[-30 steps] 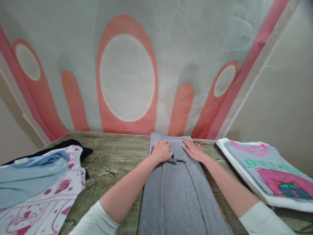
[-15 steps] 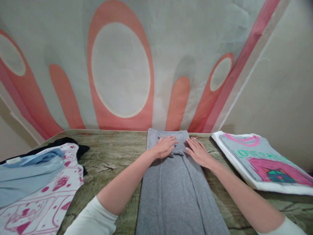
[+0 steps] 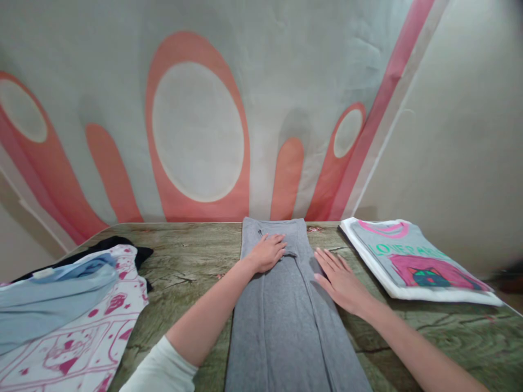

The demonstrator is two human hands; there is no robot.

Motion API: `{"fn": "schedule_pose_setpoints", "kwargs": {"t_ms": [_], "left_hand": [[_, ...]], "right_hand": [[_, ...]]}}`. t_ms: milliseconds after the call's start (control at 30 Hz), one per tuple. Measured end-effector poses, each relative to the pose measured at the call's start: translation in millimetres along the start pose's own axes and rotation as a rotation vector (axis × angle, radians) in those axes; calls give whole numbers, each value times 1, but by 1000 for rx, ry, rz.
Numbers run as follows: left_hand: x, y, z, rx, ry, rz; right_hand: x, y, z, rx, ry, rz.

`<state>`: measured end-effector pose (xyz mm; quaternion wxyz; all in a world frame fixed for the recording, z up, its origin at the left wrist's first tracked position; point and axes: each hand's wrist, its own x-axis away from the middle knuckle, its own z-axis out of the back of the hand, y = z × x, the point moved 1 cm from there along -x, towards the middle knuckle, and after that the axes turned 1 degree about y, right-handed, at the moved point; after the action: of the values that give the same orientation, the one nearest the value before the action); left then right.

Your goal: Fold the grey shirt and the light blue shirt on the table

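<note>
A long grey garment [image 3: 288,316] lies in a narrow folded strip on the wood-patterned table, its far end close to the back edge. I cannot tell its exact kind. Lengthwise fold lines run down it, and some cloth is bunched near my left hand [image 3: 267,253]. That hand lies flat on the upper part, fingers stretched and pointing right. Just off the garment's right edge is my right hand [image 3: 341,283], open, palm down, with fingers extended. Whether its fingertips touch the cloth or the table is unclear.
At the right stands a neat stack of folded shirts, a grey printed shirt [image 3: 392,245] with pink collar on top. Loose clothes lie at the left: a light blue garment [image 3: 53,299], a white one with pink print [image 3: 118,302] and a black one [image 3: 141,253]. A wall [image 3: 269,71] rises behind the table [image 3: 183,245].
My right hand has slid off the garment's upper right side, toward me and outward. My left hand still rests on the cloth. The camera view has shifted slightly.
</note>
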<state>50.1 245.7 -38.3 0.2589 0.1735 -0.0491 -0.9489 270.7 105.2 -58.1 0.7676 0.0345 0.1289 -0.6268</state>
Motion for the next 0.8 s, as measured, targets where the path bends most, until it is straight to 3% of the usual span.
{"fn": "schedule_pose_setpoints", "kwargs": {"t_ms": [100, 267, 600, 800], "left_hand": [[15, 16, 7, 25, 5, 2], [50, 53, 14, 54, -83, 35], [153, 120, 46, -62, -104, 320], [194, 147, 59, -64, -222, 334]], "right_hand": [[20, -11, 3, -59, -86, 95], [50, -25, 8, -4, -52, -53], [106, -51, 32, -174, -154, 120], [129, -77, 52, -311, -290, 262]]}}
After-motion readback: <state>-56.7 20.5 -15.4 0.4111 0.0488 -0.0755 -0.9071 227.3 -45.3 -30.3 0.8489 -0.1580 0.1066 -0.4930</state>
